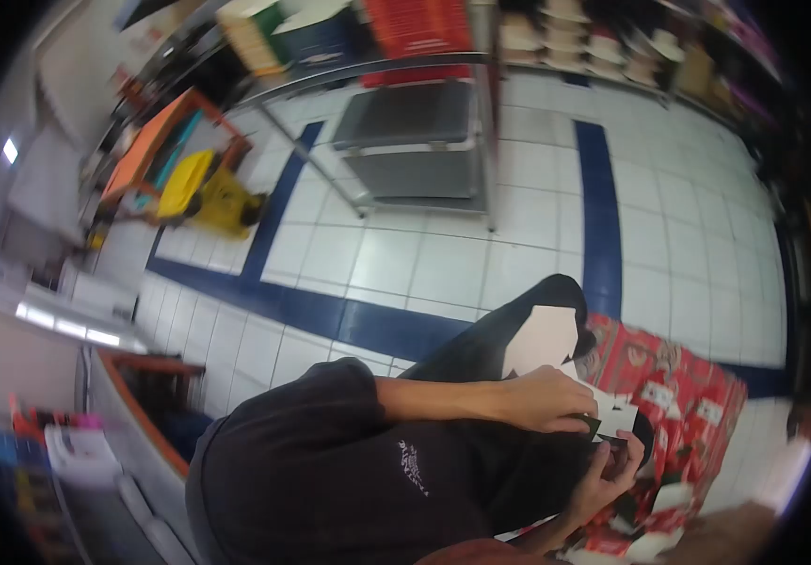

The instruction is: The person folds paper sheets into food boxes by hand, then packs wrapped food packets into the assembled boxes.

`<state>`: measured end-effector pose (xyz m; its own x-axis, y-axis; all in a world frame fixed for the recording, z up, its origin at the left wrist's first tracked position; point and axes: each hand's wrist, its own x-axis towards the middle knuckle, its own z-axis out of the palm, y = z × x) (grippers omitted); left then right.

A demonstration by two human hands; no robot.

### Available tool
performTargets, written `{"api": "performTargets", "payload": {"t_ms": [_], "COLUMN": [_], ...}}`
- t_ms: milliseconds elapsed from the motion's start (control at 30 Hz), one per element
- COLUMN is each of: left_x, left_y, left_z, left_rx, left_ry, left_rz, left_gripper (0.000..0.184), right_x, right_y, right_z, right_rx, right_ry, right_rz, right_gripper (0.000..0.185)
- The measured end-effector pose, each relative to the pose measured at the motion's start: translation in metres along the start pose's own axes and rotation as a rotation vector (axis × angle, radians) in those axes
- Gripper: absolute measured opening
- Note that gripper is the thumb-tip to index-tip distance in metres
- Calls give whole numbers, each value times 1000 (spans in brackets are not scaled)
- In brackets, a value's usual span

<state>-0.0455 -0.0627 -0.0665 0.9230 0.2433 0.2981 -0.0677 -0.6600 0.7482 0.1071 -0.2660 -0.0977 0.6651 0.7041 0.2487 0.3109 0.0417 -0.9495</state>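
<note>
A small piece of white and dark card (616, 417) with cut edges lies between my two hands above my lap. My left hand (551, 400) reaches across from the upper side, its fingers closed on the card's near edge. From below, my right hand (610, 473) pinches the lower edge of the same card with bent fingers. A larger white cut card piece (544, 339) rests on my dark-clothed leg, just above my left hand. Exactly how the held card is folded is too small to tell.
A red patterned mat (706, 377) with several scattered card pieces lies beside my legs. Beyond the tiled floor (377, 254) stand a metal rack (492, 141) holding a grey lidded box (405, 118), a yellow bin (222, 202) and an orange cart (146, 141). Stacked goods (565, 38) line the back.
</note>
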Motion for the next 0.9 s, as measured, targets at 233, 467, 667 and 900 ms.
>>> {"api": "performTargets", "payload": {"t_ms": [233,467,667,900], "left_x": [-28,-58,-70,-86], "left_y": [-23,-44,-51,-65], "left_z": [-59,-86,-90,-91], "left_rx": [-201,119,282,132], "left_ry": [100,277,-14,75], "left_rz": [-345,-275,-431,-392], "left_gripper": [21,16,19,21], "right_x": [67,88,74,34], "right_y": [24,-13,-6,5], "right_z": [48,102,144,163], "right_rx": [131,65,-131,-145], "right_ry": [44,-505,-561,-209], "right_rz": [137,-221,-160,11], "right_gripper": [13,8,9,9]}}
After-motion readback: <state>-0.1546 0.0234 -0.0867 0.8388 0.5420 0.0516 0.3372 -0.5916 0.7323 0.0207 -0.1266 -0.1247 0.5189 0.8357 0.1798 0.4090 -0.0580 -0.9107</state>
